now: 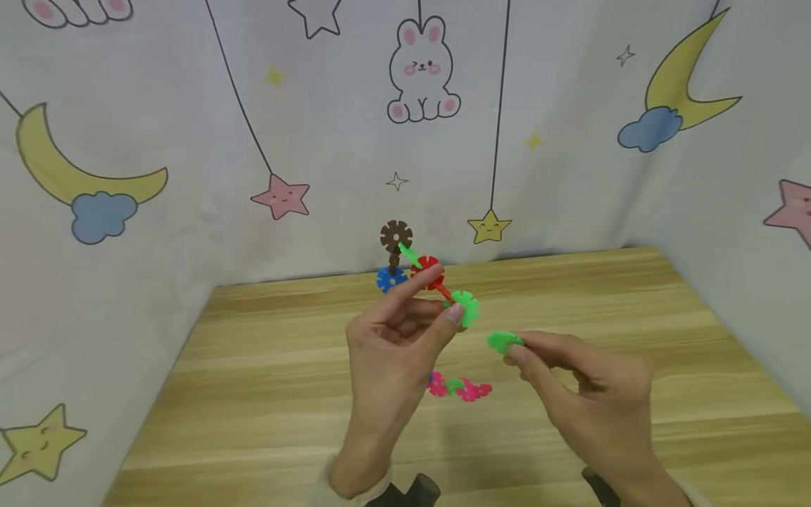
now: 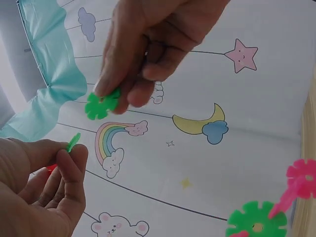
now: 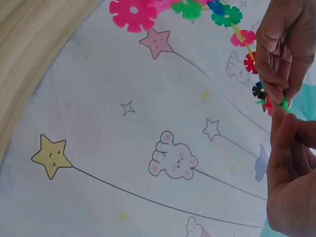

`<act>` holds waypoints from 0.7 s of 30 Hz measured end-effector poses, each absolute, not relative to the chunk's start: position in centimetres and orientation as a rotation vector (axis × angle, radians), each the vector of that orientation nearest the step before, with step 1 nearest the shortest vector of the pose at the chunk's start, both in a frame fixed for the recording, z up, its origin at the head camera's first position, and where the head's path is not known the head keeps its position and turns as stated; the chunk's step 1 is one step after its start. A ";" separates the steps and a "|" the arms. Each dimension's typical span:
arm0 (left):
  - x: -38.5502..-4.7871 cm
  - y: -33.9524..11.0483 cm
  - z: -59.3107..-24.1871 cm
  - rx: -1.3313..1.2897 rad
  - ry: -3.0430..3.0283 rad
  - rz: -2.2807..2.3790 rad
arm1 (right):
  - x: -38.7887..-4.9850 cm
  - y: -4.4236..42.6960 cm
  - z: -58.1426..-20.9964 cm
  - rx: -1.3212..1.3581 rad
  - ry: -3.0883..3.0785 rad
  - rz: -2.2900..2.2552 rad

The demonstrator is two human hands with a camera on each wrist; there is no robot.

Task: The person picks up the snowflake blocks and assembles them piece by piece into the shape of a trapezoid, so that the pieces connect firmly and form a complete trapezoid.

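My left hand (image 1: 389,352) pinches a green notched plastic disc (image 1: 467,308) between thumb and fingers. That disc is joined to a chain of snowflake discs, with a red disc (image 1: 426,272), a brown disc (image 1: 396,236) and a blue disc (image 1: 391,279) showing beyond the fingers. To the right, my right hand (image 1: 595,394) pinches a loose green disc (image 1: 504,342) between thumb and forefinger, apart from the chain. In the left wrist view this loose disc (image 2: 101,104) hangs face-on below the right fingertips. The left fingers hide part of the chain.
More linked pink and green discs (image 1: 467,389) show low behind the left wrist, over the wood-grain table (image 1: 266,394). Their far end is hidden by the left hand. A white cloth wall (image 1: 355,141) printed with stars, moons and rabbits stands around the table.
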State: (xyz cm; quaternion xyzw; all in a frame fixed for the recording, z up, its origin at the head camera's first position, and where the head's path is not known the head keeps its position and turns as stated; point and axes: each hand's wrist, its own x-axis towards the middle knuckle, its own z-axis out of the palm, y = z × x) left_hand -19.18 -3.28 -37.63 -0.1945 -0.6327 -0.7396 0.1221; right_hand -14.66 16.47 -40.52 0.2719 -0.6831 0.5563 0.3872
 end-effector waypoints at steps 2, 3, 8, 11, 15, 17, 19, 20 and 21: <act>-19.1 -3.3 -37.5 -0.564 -1.850 -2.169 | -15.1 15.4 -40.3 0.694 -1.667 1.339; -19.0 -3.2 -37.5 -0.560 -1.852 -2.174 | -15.4 14.9 -40.2 0.680 -1.642 1.292; -18.8 -3.2 -37.4 -0.521 -1.854 -2.172 | -16.0 13.9 -40.2 0.619 -1.597 1.073; -18.8 -3.1 -37.4 -0.517 -1.841 -2.160 | -16.2 13.5 -40.1 0.594 -1.620 0.922; -18.8 -2.9 -37.5 -0.535 -1.820 -2.156 | -16.4 12.8 -40.1 0.557 -1.585 0.755; -18.7 -2.9 -37.5 -0.544 -1.816 -2.159 | -16.7 12.4 -40.1 0.558 -1.529 0.712; -18.8 -2.9 -37.5 -0.549 -1.826 -2.167 | -16.9 12.1 -40.2 0.563 -1.490 0.682; -18.8 -3.0 -37.5 -0.550 -1.833 -2.176 | -17.0 11.9 -40.2 0.573 -1.475 0.676; -18.9 -3.0 -37.5 -0.550 -1.841 -2.186 | -17.2 11.8 -40.2 0.583 -1.462 0.674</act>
